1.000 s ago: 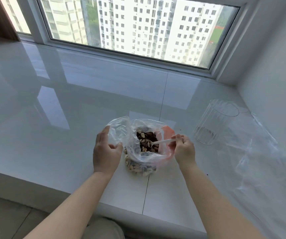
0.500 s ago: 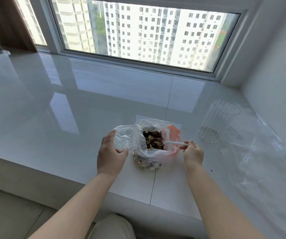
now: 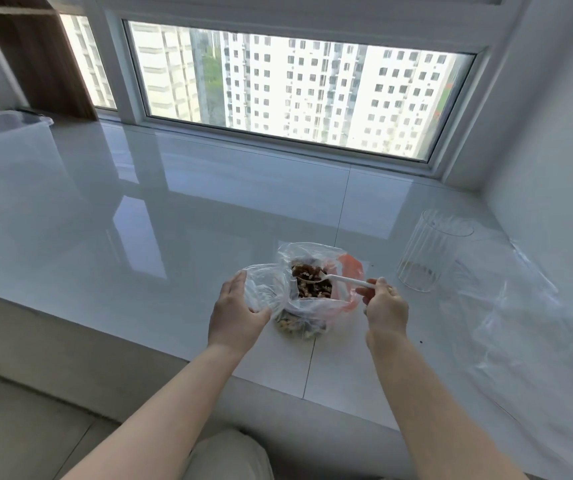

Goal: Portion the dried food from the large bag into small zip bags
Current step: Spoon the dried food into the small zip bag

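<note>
Glossy white worktop (image 3: 174,237) under window | large bag (image 3: 316,306) mid-worktop, left hand (image 3: 235,315) gripping its mouth | right hand (image 3: 383,308) pinching spoon (image 3: 333,279) | small bag (image 3: 520,323) probably right of it | risk: loaded spoon spills crossing over.

Your left hand (image 3: 235,315) and right hand (image 3: 385,311) were bare, with no gloves, rings or watch showing. Both forearms were uncovered, no sleeve reaching them. Below the fingers (image 3: 370,284), your knee (image 3: 229,455) wore light beige fabric.
</note>
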